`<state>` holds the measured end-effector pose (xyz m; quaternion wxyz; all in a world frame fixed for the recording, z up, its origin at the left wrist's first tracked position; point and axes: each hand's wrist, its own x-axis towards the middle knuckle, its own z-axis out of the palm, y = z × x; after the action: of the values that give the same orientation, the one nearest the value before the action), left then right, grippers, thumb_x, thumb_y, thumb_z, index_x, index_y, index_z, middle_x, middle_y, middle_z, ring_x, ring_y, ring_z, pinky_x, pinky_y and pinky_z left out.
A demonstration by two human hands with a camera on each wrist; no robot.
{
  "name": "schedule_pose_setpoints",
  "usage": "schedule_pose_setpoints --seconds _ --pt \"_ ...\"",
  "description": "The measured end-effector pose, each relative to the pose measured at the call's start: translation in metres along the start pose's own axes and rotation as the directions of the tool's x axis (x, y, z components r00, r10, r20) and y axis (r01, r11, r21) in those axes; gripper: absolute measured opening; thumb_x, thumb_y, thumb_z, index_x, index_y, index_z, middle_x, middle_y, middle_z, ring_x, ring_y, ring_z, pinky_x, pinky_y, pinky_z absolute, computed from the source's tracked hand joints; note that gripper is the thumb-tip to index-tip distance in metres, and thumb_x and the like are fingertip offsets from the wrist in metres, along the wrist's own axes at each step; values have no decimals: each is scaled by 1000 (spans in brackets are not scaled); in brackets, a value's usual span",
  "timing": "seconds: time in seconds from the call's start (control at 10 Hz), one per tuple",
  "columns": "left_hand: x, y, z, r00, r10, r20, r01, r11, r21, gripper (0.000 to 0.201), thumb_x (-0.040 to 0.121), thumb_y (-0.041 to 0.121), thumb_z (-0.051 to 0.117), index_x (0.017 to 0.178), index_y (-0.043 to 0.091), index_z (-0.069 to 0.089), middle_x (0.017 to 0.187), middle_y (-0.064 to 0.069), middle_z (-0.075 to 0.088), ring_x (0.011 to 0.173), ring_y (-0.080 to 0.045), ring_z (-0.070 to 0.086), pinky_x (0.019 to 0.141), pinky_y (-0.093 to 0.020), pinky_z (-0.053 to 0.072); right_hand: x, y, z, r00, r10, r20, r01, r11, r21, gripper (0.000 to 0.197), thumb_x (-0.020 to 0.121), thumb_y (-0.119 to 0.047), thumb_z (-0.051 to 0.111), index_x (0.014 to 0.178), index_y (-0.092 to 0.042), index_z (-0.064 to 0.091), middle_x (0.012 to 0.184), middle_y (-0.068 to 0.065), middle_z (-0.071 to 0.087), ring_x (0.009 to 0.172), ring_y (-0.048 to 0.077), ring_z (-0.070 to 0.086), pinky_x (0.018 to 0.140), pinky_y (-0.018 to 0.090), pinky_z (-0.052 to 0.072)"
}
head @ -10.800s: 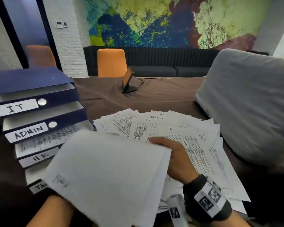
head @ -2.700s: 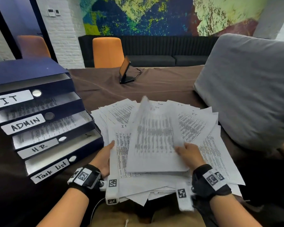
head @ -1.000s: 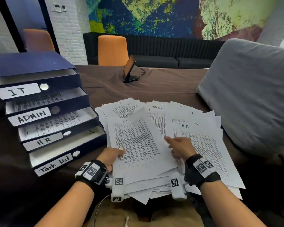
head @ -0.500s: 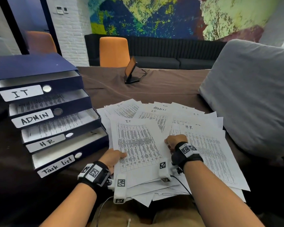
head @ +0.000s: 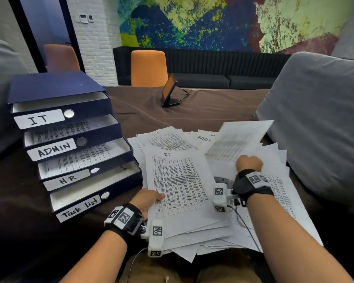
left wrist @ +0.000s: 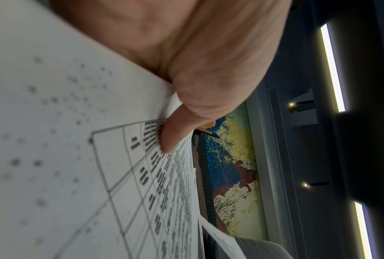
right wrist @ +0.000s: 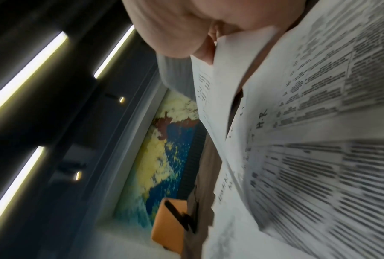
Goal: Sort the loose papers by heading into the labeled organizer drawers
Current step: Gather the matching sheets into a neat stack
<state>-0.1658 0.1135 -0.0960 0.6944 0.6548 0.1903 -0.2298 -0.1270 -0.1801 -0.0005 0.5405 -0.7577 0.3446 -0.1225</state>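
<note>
1. On the table (head: 202,111), a big pile of loose papers (head: 260,201) is lying spread out beside the blue organizer (head: 55,86).
2. The left hand (head: 146,200) is pinching the top sheet headed IT (head: 179,186) by its left edge, with the thumb on top.
3. The right hand (head: 249,162) is curling around a blurry sheet (head: 238,137) and is lifting it off the pile. Its heading cannot be read.
4. The four drawers are sitting pulled out. The ADMIN drawer (head: 70,129) and the HR drawer (head: 84,158) are already holding printed pages.
5. The IT drawer (head: 55,103) and the Task list drawer (head: 94,184) are looking empty, as far as can be seen.
6. Most of the job is still waiting, I think. Many sheets headed IT, ADMIN and HR are lying in the pile.
</note>
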Motion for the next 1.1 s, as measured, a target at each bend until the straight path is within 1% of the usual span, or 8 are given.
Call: schedule_pose_setpoints --seconds 0.1,0.3,0.5,0.6,0.7,0.9,1.0,1.1 --pt "-2 0 2 1000 3 -7 -3 1000 -3 23 96 -4 55 118 -4 63 109 -22 73 103 -42 70 96 -60 52 18 -3 -38 992 106 -68 -98 989 112 42 103 -11 42 142 4 44 148 20 46 133 35 47 102 36 39" --pt "-8 3 5 999 16 -32 -16 1000 -2 17 98 0 55 113 -2 64 102 -20 75 95 -38 72 79 -47 60 41 37 -57 980 132 147 -141 989 50 46 103 -14 40 146 3 40 150 24 41 135 39 44 97 40 46" --pt "1 -1 2 994 64 -91 -75 990 -123 41 96 39 63 124 9 65 119 -16 72 111 -36 67 104 -56 47 -6 62 -29 914 55 403 59 962 -266 6 99 -18 54 101 -22 58 136 20 58 125 34 56 99 37 48" --pt "0 0 0 996 69 -49 -76 984 -159 51 88 53 70 126 20 67 119 -9 73 113 -33 67 104 -55 47 -29 67 -13 888 9 460 90 977 -193 12 95 -8 58 89 -17 63 120 22 67 97 30 69 89 39 57" --pt "-4 -2 0 997 65 31 -64 997 -31 59 73 41 87 123 15 68 121 -11 72 112 -32 68 104 -54 48 -57 64 -3 841 -42 539 113 989 -99 9 93 -5 61 98 -5 69 94 14 74 65 17 72 55 23 56" --pt "-11 17 -7 999 42 31 -35 981 -191 29 96 10 62 123 1 63 119 -24 70 115 -43 64 103 -60 47 -57 47 -4 918 -297 262 299 954 33 27 94 -40 64 88 -14 69 85 0 69 79 18 64 80 37 55" --pt "-19 28 -12 994 44 96 -6 930 -367 39 98 20 54 133 3 61 132 -25 62 124 -44 58 109 -63 40 -43 42 -21 956 -197 218 150 965 216 30 99 -36 57 91 -10 68 83 5 67 73 19 61 66 32 50" --pt "-27 30 -11 994 50 100 0 894 -449 35 103 19 44 118 0 68 114 -24 70 99 -39 71 88 -52 59 -35 44 -34 959 -131 251 75 973 219 31 101 -33 54 95 -6 68 85 9 67 74 20 61 61 29 48"
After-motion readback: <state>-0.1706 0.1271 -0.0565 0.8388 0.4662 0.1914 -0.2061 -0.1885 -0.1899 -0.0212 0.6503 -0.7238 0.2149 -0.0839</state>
